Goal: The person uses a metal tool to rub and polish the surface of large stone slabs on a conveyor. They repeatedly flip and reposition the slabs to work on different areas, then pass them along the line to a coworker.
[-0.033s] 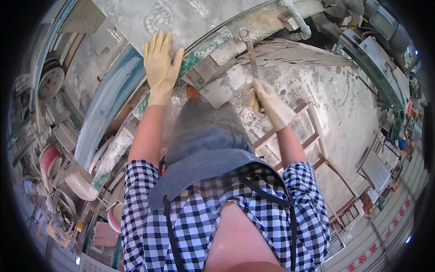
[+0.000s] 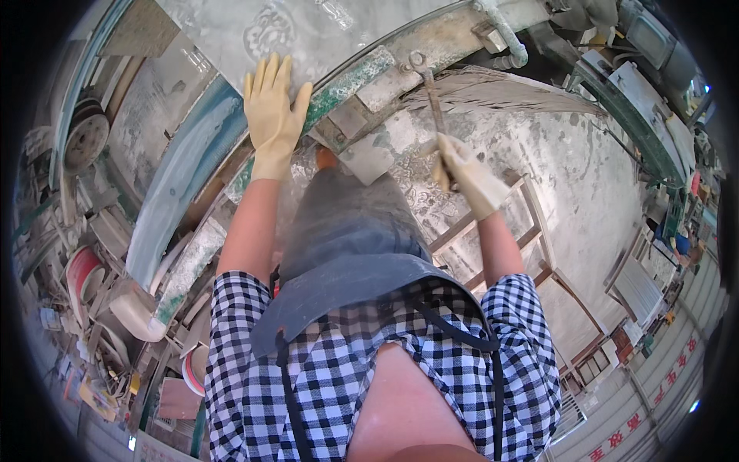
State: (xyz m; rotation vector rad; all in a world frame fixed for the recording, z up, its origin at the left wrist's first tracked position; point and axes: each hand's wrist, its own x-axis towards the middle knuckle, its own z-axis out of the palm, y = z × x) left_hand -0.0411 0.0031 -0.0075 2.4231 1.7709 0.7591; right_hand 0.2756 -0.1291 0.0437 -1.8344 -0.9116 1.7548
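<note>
My left hand [image 2: 274, 119], in a cream rubber glove, lies flat with fingers spread on a wet grey slab [image 2: 223, 23] at the top of the view. Close to its fingertips, a round swirled pattern shows on the slab. My right hand [image 2: 463, 171], gloved alike, is closed around the lower end of a long, rusty wrench [image 2: 435, 100]. The wrench's ring end points away from me and lies beside or against a bolt on the green, worn machine edge [image 2: 377, 81]; whether it sits on the bolt I cannot tell.
A blue curved panel [image 2: 181, 177] runs along the left, near a pulley-like wheel [image 2: 87, 132] and cluttered parts. Wooden frames [image 2: 539, 223] lie on the stained floor [image 2: 585, 169] at right. A bent pipe [image 2: 504, 35] juts from the machine at top right.
My right hand and the wrench's handle end have shifted slightly right and toward me. The left hand stays in place on the slab.
</note>
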